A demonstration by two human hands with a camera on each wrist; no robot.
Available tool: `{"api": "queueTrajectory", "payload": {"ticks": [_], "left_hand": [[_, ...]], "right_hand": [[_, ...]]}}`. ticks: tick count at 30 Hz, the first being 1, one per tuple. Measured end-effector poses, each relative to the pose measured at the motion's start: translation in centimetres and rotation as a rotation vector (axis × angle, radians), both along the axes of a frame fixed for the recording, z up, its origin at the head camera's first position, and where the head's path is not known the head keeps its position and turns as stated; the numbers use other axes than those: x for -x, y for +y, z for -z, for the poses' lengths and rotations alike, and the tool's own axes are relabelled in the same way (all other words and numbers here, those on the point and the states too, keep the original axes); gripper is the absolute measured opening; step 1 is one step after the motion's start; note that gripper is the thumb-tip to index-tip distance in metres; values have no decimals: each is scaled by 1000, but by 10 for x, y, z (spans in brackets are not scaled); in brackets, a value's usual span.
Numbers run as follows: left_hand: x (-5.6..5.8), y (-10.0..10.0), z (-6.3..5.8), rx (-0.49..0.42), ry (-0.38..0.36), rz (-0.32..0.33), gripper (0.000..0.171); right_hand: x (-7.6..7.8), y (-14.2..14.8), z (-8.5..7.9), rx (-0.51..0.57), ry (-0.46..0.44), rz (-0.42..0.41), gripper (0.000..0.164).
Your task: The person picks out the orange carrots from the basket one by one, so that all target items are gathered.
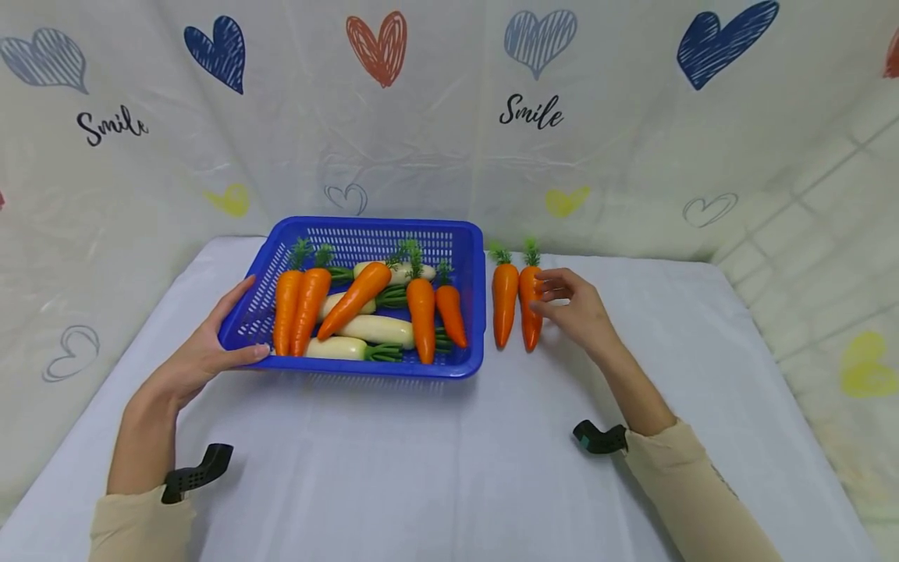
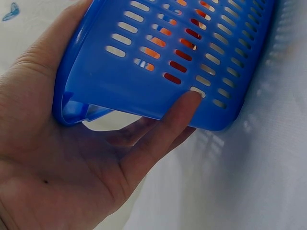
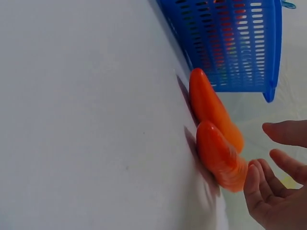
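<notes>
A blue plastic basket holds several orange carrots with green tops and several white radishes. My left hand grips the basket's left front corner, thumb at the rim. In the left wrist view a finger lies against the slotted wall. Two carrots lie side by side on the table, right of the basket: a nearer-to-basket one and an outer one. My right hand is beside the outer carrot, fingers loosely bent and apart; whether the fingertips touch it, I cannot tell.
A white cloth covers the table. Behind it hangs a pale curtain printed with hearts and the word Smile. Black wrist devices sit at the left and right sleeves.
</notes>
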State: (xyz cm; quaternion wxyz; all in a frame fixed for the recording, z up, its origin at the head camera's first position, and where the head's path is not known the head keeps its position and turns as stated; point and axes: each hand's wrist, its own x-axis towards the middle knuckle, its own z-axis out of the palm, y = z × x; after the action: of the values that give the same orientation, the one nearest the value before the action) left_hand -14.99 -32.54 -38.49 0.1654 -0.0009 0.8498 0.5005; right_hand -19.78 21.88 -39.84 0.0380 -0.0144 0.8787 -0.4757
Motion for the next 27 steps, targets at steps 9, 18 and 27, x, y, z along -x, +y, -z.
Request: {"api": "queueTrajectory", "payload": {"ticks": [9,18,27], "left_hand": [[-2,0,-1,-21,-6,0,103],[-2,1,-2,-13,3,2,104],[-2,1,-2,-18,-1,1,104]], "right_hand": [[0,-12,-6,94,67,-48,47],[1,-27,-18,155,147,-98,43],[-2,-39,-23,138,165,-152,45]]}}
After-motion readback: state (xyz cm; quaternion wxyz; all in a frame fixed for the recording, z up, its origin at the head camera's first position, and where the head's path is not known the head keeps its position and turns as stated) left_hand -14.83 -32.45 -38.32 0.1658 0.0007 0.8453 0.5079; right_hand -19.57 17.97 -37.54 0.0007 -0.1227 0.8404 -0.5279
